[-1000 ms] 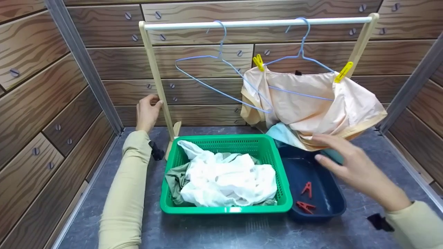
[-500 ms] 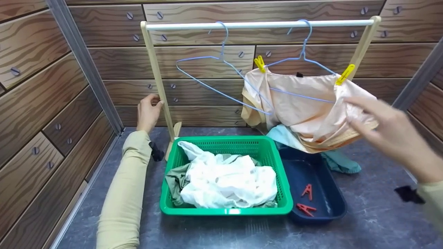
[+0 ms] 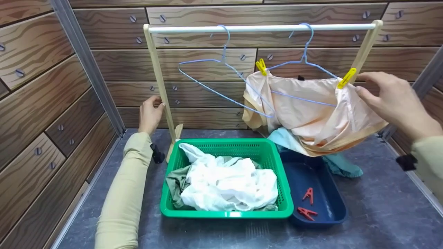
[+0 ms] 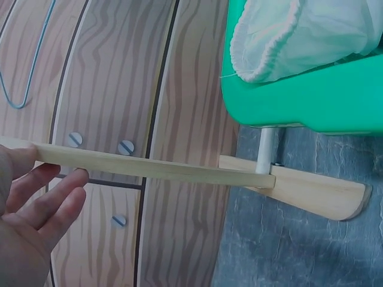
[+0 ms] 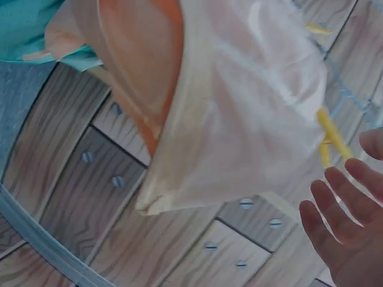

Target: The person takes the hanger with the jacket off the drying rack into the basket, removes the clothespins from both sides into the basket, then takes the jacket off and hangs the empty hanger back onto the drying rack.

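Note:
My left hand (image 3: 151, 114) holds the left wooden post (image 4: 161, 167) of a clothes rack between thumb and fingers. On the rack's white rail (image 3: 263, 28) hang two blue wire hangers. A peach garment (image 3: 304, 116) is fastened to the right hanger (image 3: 285, 63) with two yellow clothespins, one at each side. Beside the right clothespin (image 3: 347, 78) is my right hand (image 3: 394, 98), fingers loosely bent and holding nothing. The right wrist view shows its fingers (image 5: 326, 191) spread just short of that clothespin. Nothing hangs on the left hanger (image 3: 200, 60).
A green basket (image 3: 226, 214) with white and grey-green clothes stands in front of the rack. To its right, a dark blue tub (image 3: 325, 190) holds two red clothespins (image 3: 307, 213). A teal cloth (image 3: 342, 166) lies behind the tub, partly under the peach garment.
My right hand has moved up and right, from the peach garment's lower edge to beside the right yellow clothespin. My left hand stays on the post.

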`<state>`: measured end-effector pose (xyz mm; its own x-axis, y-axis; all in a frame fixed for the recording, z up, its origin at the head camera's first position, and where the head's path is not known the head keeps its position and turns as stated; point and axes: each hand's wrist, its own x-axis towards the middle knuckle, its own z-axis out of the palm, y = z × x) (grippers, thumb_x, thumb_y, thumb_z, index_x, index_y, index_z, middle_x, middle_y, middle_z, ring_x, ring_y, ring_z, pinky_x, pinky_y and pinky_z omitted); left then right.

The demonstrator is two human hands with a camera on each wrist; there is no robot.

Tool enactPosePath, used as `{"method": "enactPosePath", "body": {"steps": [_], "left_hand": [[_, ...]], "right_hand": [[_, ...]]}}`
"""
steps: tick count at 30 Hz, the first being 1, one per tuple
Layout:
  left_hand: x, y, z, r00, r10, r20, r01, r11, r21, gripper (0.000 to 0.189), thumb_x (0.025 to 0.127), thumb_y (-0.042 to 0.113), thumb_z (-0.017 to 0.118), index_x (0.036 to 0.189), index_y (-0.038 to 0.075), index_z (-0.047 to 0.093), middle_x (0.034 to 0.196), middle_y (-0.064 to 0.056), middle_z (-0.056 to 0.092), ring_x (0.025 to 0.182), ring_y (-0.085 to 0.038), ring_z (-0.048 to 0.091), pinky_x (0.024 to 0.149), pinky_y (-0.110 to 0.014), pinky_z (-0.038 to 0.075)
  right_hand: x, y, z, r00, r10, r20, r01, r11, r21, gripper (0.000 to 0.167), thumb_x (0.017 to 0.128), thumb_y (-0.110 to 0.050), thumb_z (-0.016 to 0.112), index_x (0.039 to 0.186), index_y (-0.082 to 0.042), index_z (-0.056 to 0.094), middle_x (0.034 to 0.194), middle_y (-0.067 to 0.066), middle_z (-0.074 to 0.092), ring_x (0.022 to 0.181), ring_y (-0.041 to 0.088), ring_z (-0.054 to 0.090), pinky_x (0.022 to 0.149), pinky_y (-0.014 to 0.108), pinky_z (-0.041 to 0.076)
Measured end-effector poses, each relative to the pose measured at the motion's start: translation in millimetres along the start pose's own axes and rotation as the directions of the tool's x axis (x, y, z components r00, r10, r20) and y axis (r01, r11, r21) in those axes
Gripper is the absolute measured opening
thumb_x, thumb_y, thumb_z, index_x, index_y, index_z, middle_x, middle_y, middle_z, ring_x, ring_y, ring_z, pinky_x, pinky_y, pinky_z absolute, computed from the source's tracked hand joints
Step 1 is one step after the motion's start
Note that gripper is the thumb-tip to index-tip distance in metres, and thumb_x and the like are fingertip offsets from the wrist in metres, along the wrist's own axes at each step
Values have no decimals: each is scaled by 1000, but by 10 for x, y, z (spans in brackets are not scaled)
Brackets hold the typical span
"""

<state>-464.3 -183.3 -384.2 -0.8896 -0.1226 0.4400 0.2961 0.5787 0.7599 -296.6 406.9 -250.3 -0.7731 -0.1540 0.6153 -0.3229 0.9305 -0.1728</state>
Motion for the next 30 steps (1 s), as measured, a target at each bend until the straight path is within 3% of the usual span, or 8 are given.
{"method": "enactPosePath", "body": {"steps": [4, 10, 15, 19, 23, 30], "left_hand": [[-24, -13, 10, 1000, -9, 16, 9, 1000, 17, 20, 99, 13, 60, 116, 4, 67, 109, -12, 68, 101, -24, 63, 84, -38, 48], [-27, -22, 20, 1000, 0, 5, 0, 1000, 17, 19, 99, 13, 60, 115, 5, 67, 109, -12, 68, 100, -25, 63, 84, -39, 49], [-34, -13, 16, 1000, -1, 5, 1, 1000, 19, 20, 99, 12, 59, 116, 4, 67, 110, -13, 69, 102, -26, 63, 85, -41, 48], [-32, 3, 14, 1000, -12, 3, 12, 1000, 21, 20, 99, 13, 59, 116, 6, 67, 111, -12, 69, 103, -26, 63, 87, -41, 47], [-15, 29, -2, 1000, -16, -2, 16, 1000, 21, 20, 99, 13, 59, 116, 6, 67, 111, -12, 69, 103, -26, 63, 87, -41, 47], [-24, 21, -1, 1000, -4, -10, 4, 1000, 29, 19, 99, 13, 59, 115, 5, 67, 109, -12, 69, 100, -26, 63, 87, -41, 47]], "right_hand": [[47, 78, 108, 998, 39, 51, -39, 999, -2, 31, 99, -20, 60, 122, -1, 64, 120, 26, 62, 101, 47, 58, 85, 60, 40], [47, 109, 247, 997, 65, 32, -66, 997, 42, 30, 99, -22, 59, 118, 0, 67, 110, 24, 65, 88, 36, 58, 76, 47, 41], [58, 119, 281, 988, 150, 22, -152, 982, 108, 32, 99, -28, 60, 115, -2, 69, 105, 20, 67, 82, 10, 53, 70, 22, 36], [53, 130, 250, 978, 204, 37, -207, 969, 135, 34, 97, -33, 62, 113, -3, 69, 101, 18, 66, 75, -4, 47, 65, 17, 35], [38, 140, 217, 974, 221, 41, -224, 966, 130, 35, 96, -34, 63, 111, -3, 69, 95, 15, 66, 72, -3, 47, 64, 19, 35], [-4, 136, 278, 967, 253, 0, -247, 946, 209, 34, 98, -32, 60, 108, -1, 67, 86, -3, 60, 76, 0, 48, 70, 19, 33]]}}
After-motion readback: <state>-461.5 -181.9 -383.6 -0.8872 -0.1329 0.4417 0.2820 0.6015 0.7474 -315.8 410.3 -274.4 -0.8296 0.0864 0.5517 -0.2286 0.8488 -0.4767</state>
